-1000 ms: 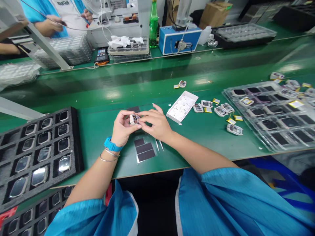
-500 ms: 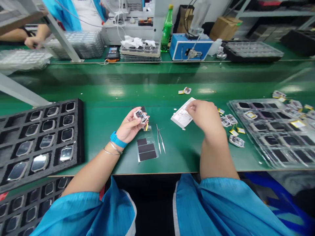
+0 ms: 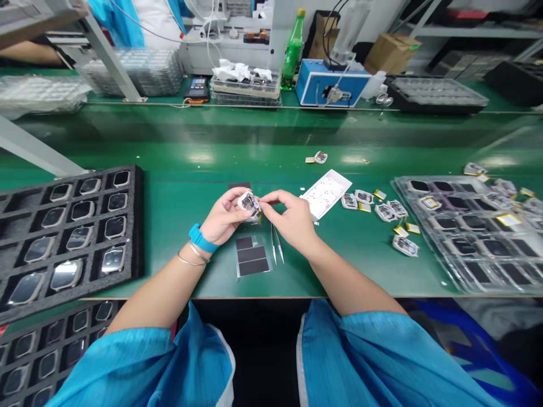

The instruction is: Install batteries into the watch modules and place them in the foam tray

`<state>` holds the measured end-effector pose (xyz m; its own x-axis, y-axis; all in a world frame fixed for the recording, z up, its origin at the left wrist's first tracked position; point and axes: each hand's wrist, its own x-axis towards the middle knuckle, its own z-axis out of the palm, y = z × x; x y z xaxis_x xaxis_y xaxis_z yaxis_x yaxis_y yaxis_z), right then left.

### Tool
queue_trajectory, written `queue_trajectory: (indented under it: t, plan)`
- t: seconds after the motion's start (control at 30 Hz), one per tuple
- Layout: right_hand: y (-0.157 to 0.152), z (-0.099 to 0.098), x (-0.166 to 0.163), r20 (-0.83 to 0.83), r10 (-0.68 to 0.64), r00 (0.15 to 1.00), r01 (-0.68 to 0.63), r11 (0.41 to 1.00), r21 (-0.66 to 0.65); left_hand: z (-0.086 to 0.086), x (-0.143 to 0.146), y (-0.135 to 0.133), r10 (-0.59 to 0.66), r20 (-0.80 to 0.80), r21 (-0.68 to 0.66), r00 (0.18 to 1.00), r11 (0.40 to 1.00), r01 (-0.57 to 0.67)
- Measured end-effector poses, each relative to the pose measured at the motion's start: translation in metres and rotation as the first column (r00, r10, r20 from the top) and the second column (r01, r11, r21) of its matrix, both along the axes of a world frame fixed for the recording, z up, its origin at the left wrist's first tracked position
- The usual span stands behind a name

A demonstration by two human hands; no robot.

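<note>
My left hand (image 3: 224, 217) grips a white smartwatch case (image 3: 249, 203) with its circuit parts facing up, thumb along its lower edge. At the case's right side are the pinched fingertips of my right hand (image 3: 292, 217); whatever is between them is too small to make out. Just below my hands lies a clear sheet with dark rectangular stickers (image 3: 253, 260). Tweezers (image 3: 276, 246) rest beside it, partly under my right hand. Behind my right hand is a shallow white box (image 3: 328, 193) with many tiny pieces in it.
A black foam tray (image 3: 138, 226) of watches stands on the left, with another tray (image 3: 63, 333) below the bench edge. Clear plastic trays (image 3: 436, 265) with screens lie right. Several open watch cases (image 3: 385, 212) with batteries lie between. A green bottle (image 3: 292, 51) and blue machine (image 3: 332, 85) stand behind.
My right hand has moved left from the white box to the watch case in my left hand. The co-worker's hand at the upper left is no longer visible.
</note>
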<state>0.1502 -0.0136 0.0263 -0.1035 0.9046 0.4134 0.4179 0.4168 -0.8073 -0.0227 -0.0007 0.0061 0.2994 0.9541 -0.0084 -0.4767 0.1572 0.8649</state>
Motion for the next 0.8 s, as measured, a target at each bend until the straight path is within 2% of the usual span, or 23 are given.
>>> queue_trajectory:
  t: [0.1, 0.27, 0.33, 0.4, 0.47, 0.5, 0.53, 0.6, 0.63, 0.67, 0.7, 0.73, 0.8]
  plan:
    - [0.002, -0.004, 0.001, 0.050, 0.000, 0.999, -0.003, 0.998, 0.061, -0.001, 0.001, 0.000, 0.014, 0.004, -0.004, 1.000, 1.000, -0.014]
    - [0.004, -0.014, 0.000, 0.284, -0.052, 0.958, -0.026, 0.964, 0.263, -0.004, 0.004, -0.001, 0.066, -0.010, -0.014, 0.998, 0.998, -0.066]
    - [0.006, -0.016, -0.001, 0.311, -0.042, 0.950, -0.040, 0.967, 0.253, -0.006, 0.004, 0.000, 0.073, 0.000, -0.043, 0.997, 0.996, -0.073]
    - [0.009, -0.019, -0.002, 0.187, 0.028, 0.982, -0.056, 0.988, 0.142, -0.006, 0.003, 0.000, 0.063, 0.007, -0.066, 0.998, 0.996, -0.063]
    - [0.013, -0.020, -0.004, -0.113, 0.132, 0.985, -0.141, 0.987, -0.072, -0.006, 0.000, 0.002, 0.056, 0.014, -0.059, 0.998, 0.997, -0.055]
    - [0.015, -0.021, -0.005, -0.277, 0.181, 0.944, -0.241, 0.949, -0.201, -0.006, -0.001, 0.003, 0.055, 0.020, -0.049, 0.998, 0.997, -0.054]
    - [0.017, -0.021, -0.005, -0.414, 0.214, 0.885, -0.363, 0.874, -0.323, -0.006, -0.003, 0.004, 0.056, 0.028, -0.039, 0.998, 0.998, -0.055]
    - [0.020, -0.019, -0.002, -0.570, 0.225, 0.790, -0.552, 0.664, -0.504, -0.004, -0.007, 0.006, 0.056, 0.040, -0.023, 0.998, 0.998, -0.055]
    - [0.022, -0.018, 0.000, -0.595, 0.216, 0.774, -0.594, 0.576, -0.563, -0.004, -0.009, 0.007, 0.055, 0.040, -0.018, 0.998, 0.998, -0.055]
    - [0.023, -0.016, 0.004, -0.605, 0.197, 0.771, -0.605, 0.524, -0.600, -0.003, -0.010, 0.008, 0.056, 0.036, -0.012, 0.998, 0.998, -0.056]
    - [0.024, -0.014, 0.008, -0.608, 0.174, 0.775, -0.598, 0.513, -0.616, -0.002, -0.011, 0.008, 0.056, 0.029, -0.008, 0.998, 0.998, -0.055]
    - [0.026, -0.011, 0.012, -0.609, 0.153, 0.778, -0.583, 0.537, -0.610, -0.002, -0.012, 0.009, 0.053, 0.019, -0.007, 0.998, 0.999, -0.053]
    - [0.027, -0.007, 0.018, -0.611, 0.130, 0.781, -0.531, 0.652, -0.540, -0.002, -0.012, 0.008, 0.039, 0.009, -0.014, 0.999, 0.999, -0.039]
